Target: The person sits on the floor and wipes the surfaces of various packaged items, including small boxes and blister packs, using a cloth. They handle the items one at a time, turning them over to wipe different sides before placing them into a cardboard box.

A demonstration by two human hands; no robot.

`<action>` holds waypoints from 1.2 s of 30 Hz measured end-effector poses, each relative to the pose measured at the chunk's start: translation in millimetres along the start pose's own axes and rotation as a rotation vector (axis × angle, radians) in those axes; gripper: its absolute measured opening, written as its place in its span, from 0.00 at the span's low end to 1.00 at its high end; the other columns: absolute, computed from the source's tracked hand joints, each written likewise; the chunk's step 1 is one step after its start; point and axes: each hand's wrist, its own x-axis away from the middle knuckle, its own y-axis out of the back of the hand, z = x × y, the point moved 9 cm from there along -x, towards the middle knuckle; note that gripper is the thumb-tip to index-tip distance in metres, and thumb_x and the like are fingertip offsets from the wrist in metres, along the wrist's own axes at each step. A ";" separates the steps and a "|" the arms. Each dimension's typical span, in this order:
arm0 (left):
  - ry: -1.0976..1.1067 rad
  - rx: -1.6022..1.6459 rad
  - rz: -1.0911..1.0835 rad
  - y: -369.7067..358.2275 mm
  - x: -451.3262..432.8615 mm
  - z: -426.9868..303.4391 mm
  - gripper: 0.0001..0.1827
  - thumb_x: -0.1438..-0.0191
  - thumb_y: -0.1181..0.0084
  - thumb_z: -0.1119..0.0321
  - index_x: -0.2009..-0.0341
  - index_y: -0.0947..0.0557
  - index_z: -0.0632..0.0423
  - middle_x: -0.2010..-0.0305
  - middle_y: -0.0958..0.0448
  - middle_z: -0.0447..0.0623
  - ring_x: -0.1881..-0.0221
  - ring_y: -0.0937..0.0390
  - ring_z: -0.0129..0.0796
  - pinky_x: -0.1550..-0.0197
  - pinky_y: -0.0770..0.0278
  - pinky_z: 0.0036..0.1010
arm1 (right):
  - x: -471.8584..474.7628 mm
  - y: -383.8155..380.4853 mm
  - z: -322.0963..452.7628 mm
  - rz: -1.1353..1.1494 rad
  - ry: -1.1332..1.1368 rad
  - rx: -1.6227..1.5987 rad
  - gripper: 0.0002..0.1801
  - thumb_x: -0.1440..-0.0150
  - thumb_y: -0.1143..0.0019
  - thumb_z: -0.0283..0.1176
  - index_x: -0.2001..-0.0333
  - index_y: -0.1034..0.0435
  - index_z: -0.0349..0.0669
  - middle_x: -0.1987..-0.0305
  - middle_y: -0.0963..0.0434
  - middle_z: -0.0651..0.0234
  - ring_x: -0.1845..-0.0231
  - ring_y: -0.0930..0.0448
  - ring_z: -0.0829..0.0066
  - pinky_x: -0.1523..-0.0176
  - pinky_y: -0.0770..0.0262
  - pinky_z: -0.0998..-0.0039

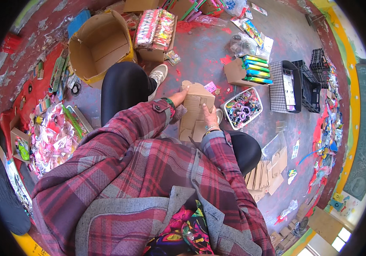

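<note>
Between my knees a brown cardboard box (195, 104) is held with both hands. My left hand (180, 96) grips its upper left edge, the thumb lying along the top. On the right side, my right hand (210, 116) presses its fingers against the cardboard. Lower flaps of the box stick out toward my lap, and its inside is hidden. Just beyond it a pink card (210, 87) with writing lies on the floor. A white plastic tub (242, 124) full of hair ties and small accessories stands right of my right hand.
A large open carton (103, 44) and a box of packaged goods (155, 30) stand ahead left. Green and yellow packs fill a small carton (234, 72) ahead right, near a houndstooth bin (277, 86). Flattened cardboard (266, 176) lies right; a heap of wrapped items (56, 137) lies left.
</note>
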 end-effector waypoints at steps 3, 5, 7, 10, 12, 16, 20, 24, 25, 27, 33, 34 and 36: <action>0.056 -0.026 0.156 -11.7 1.6 8.8 0.43 0.52 0.62 0.30 0.49 0.28 0.60 0.52 0.28 0.55 0.50 0.31 0.39 0.50 0.35 0.30 | -4.4 0.7 6.6 0.076 -0.022 0.000 0.41 0.55 0.51 0.63 0.48 0.36 0.41 0.51 0.28 0.56 0.49 0.29 0.62 0.47 0.36 0.67; 0.020 -0.142 0.241 -15.3 7.4 12.3 0.45 0.53 0.61 0.29 0.49 0.29 0.61 0.51 0.29 0.56 0.49 0.32 0.40 0.48 0.36 0.30 | -6.0 -4.0 7.7 0.113 -0.049 0.004 0.41 0.56 0.53 0.65 0.50 0.34 0.41 0.53 0.27 0.55 0.49 0.29 0.60 0.47 0.36 0.67; -0.087 -0.322 0.310 -37.2 78.2 -37.6 0.46 0.53 0.63 0.28 0.49 0.29 0.61 0.49 0.30 0.58 0.47 0.33 0.41 0.46 0.37 0.29 | -2.3 1.2 6.6 0.089 -0.091 0.006 0.43 0.57 0.56 0.68 0.52 0.32 0.41 0.54 0.27 0.54 0.49 0.29 0.59 0.47 0.36 0.65; 0.025 -0.426 0.253 -35.5 52.8 -20.1 0.49 0.56 0.62 0.26 0.49 0.29 0.63 0.51 0.29 0.58 0.50 0.30 0.43 0.47 0.36 0.31 | -13.5 1.6 -9.0 0.069 -0.086 0.171 0.42 0.56 0.55 0.66 0.50 0.34 0.40 0.54 0.26 0.52 0.51 0.27 0.58 0.49 0.34 0.65; 0.137 -0.418 0.147 -16.9 29.4 0.7 0.49 0.55 0.64 0.26 0.50 0.29 0.63 0.51 0.28 0.59 0.50 0.30 0.44 0.48 0.35 0.32 | -22.1 -2.4 4.2 0.070 -0.135 0.335 0.44 0.55 0.60 0.67 0.50 0.34 0.39 0.53 0.28 0.48 0.49 0.29 0.53 0.48 0.35 0.63; 0.004 -0.524 0.131 -11.0 28.3 -17.9 0.43 0.49 0.67 0.31 0.49 0.29 0.61 0.50 0.29 0.58 0.49 0.30 0.44 0.47 0.35 0.33 | -13.8 -5.4 34.7 0.126 -0.195 0.448 0.43 0.53 0.66 0.66 0.51 0.34 0.36 0.53 0.30 0.43 0.47 0.31 0.48 0.47 0.37 0.60; -0.054 -0.458 0.081 -8.9 30.4 -33.7 0.43 0.50 0.68 0.31 0.49 0.29 0.60 0.50 0.29 0.59 0.48 0.31 0.45 0.47 0.37 0.33 | -7.7 2.9 55.3 0.001 -0.191 0.486 0.43 0.51 0.66 0.62 0.53 0.36 0.29 0.54 0.30 0.40 0.48 0.31 0.46 0.46 0.38 0.59; -0.030 -0.507 0.050 -11.9 54.7 -49.9 0.43 0.50 0.68 0.30 0.50 0.28 0.59 0.51 0.28 0.58 0.50 0.30 0.45 0.48 0.36 0.33 | -3.2 10.1 65.8 0.048 -0.148 0.514 0.45 0.51 0.68 0.63 0.52 0.38 0.26 0.52 0.31 0.38 0.47 0.32 0.47 0.44 0.39 0.59; -0.021 -0.490 0.057 -12.1 56.7 -49.5 0.43 0.50 0.68 0.30 0.50 0.28 0.59 0.51 0.28 0.58 0.50 0.30 0.46 0.49 0.35 0.33 | -2.0 11.0 65.5 0.055 -0.144 0.523 0.45 0.51 0.68 0.63 0.51 0.38 0.26 0.52 0.32 0.39 0.46 0.32 0.48 0.44 0.39 0.60; -0.003 -0.489 0.082 -19.7 70.0 -54.7 0.44 0.50 0.69 0.30 0.50 0.28 0.59 0.50 0.29 0.59 0.49 0.31 0.46 0.48 0.37 0.33 | -1.1 18.9 58.9 0.061 -0.146 0.539 0.46 0.51 0.69 0.63 0.50 0.39 0.27 0.50 0.33 0.39 0.45 0.33 0.49 0.43 0.40 0.60; 0.016 -0.385 0.141 -29.9 96.1 -59.6 0.42 0.50 0.66 0.32 0.49 0.28 0.60 0.50 0.29 0.58 0.50 0.30 0.44 0.49 0.35 0.33 | 22.2 35.4 70.6 0.089 -0.112 0.482 0.47 0.51 0.71 0.65 0.48 0.40 0.28 0.48 0.34 0.41 0.43 0.35 0.50 0.42 0.41 0.62; 0.035 -0.374 0.168 -49.2 134.4 -81.6 0.42 0.50 0.64 0.32 0.50 0.28 0.61 0.49 0.30 0.59 0.50 0.30 0.44 0.49 0.35 0.33 | 21.5 51.2 56.3 0.015 -0.098 0.415 0.45 0.50 0.65 0.64 0.51 0.36 0.28 0.50 0.31 0.43 0.45 0.33 0.51 0.44 0.39 0.64; -0.025 -0.315 0.212 -61.4 168.6 -98.1 0.42 0.50 0.62 0.33 0.50 0.28 0.63 0.49 0.30 0.60 0.49 0.31 0.45 0.49 0.34 0.33 | 25.3 57.6 59.7 0.035 0.015 0.295 0.42 0.49 0.63 0.62 0.52 0.35 0.28 0.51 0.30 0.45 0.45 0.32 0.53 0.44 0.39 0.65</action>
